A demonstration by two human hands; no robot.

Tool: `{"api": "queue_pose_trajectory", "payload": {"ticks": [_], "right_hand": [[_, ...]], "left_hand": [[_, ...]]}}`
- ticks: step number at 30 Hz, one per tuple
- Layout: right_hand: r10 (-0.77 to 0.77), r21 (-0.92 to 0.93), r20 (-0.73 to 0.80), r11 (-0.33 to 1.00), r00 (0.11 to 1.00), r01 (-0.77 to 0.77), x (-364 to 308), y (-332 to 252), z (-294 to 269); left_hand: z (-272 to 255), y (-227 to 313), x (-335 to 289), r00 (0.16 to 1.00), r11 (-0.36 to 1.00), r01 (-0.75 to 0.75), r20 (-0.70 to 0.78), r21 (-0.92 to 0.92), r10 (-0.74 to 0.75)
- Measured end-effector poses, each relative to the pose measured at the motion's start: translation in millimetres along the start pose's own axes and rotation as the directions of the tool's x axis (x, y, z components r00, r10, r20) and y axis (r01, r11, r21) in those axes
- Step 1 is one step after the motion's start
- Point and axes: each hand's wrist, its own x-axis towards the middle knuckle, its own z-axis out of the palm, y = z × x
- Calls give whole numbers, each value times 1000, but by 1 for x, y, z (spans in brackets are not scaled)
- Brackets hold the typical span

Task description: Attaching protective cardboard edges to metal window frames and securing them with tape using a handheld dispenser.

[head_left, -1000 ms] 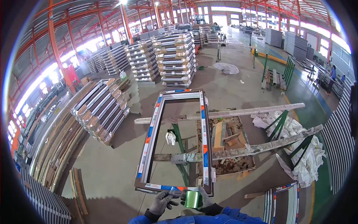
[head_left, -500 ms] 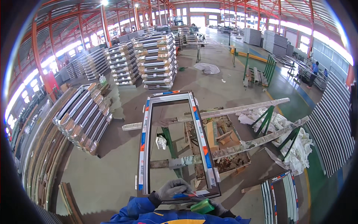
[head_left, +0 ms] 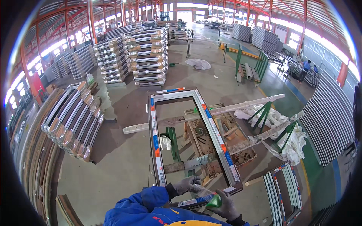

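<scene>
A long rectangular window or door frame (head_left: pixel 154 130), dark-edged with light faces and blue, orange and white film strips, lies flat across two wrapped rails. Over its near end are both my grey-gloved hands. My left hand (head_left: pixel 186 185) is closed, its fingertips pinching what looks like the end of a clear strip (head_left: pixel 206 191). That strip runs toward a green tape roll (head_left: pixel 215 201), gripped in my right hand (head_left: pixel 227 207) close to the frame's near right corner. Part of the roll is hidden by the right-hand fingers.
Under the frame are the wrapped rails (head_left: pixel 256 102) on green stands and a wooden crate (head_left: pixel 241 160) of scraps. White sheeting (head_left: pixel 292 145) lies to the right. Smaller frames (head_left: pixel 284 192) lean at lower right. Bundled profiles (head_left: pixel 73 120) stand left; tall stacks (head_left: pixel 147 56) rise beyond.
My hands have moved apart, the right one going right and turning with the green roll. The clear strip between them now looks longer. My view has shifted slightly right.
</scene>
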Motion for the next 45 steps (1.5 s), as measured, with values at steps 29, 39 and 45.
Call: {"api": "queue_pose_trajectory", "payload": {"ticks": [29,39,45], "right_hand": [[92,-308,-135,942,987,-130,-25,-2,55],[101,-306,-181,940,978,-154,-37,20,71],[172,-222,-271,946,947,-235,-46,27,74]], "left_hand": [[9,-11,-2,975,996,86,-207,2,-84],[0,-9,9,980,972,43,-200,230,4],[-3,-4,19,990,946,5,-136,325,42]]}}
